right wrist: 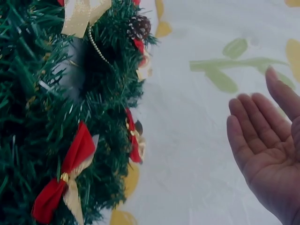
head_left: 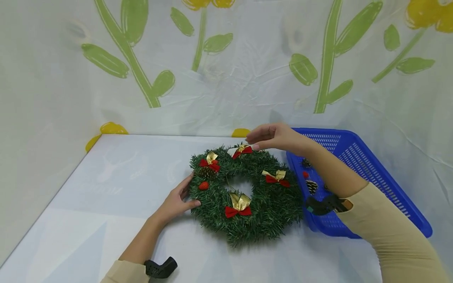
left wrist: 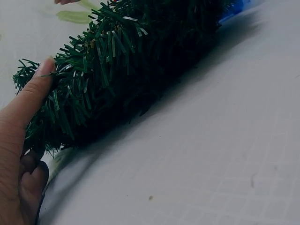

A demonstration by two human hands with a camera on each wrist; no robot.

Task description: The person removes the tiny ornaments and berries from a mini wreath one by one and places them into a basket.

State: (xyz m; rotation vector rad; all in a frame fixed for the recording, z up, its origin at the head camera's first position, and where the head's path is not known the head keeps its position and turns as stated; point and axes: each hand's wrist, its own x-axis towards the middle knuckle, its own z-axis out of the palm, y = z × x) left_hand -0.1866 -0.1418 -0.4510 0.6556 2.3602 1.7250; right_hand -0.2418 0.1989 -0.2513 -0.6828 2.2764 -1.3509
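Note:
A green artificial wreath point(head_left: 216, 210) lies on the white table, carrying several red-and-gold bows, among them a front bow point(head_left: 238, 211) and a right bow point(head_left: 277, 179). A pine cone point(head_left: 208, 173) and a red berry point(head_left: 203, 185) sit on its left side. My left hand point(head_left: 177, 201) holds the wreath's left edge, thumb point(left wrist: 37, 86) on the greenery and other fingers curled low beside it. Above the far bow point(head_left: 243, 150) is my right hand point(head_left: 277, 137); the right wrist view shows its palm point(right wrist: 272, 164) bare, fingers loosely extended, apart from the wreath.
A blue plastic basket point(head_left: 383, 175) stands right of the wreath, close to its edge, with pine cones point(head_left: 312, 186) and a small red piece point(head_left: 305, 174) inside. My right forearm crosses over it. Behind the table hangs a white cloth point(head_left: 247, 90) printed with green stems and yellow flowers.

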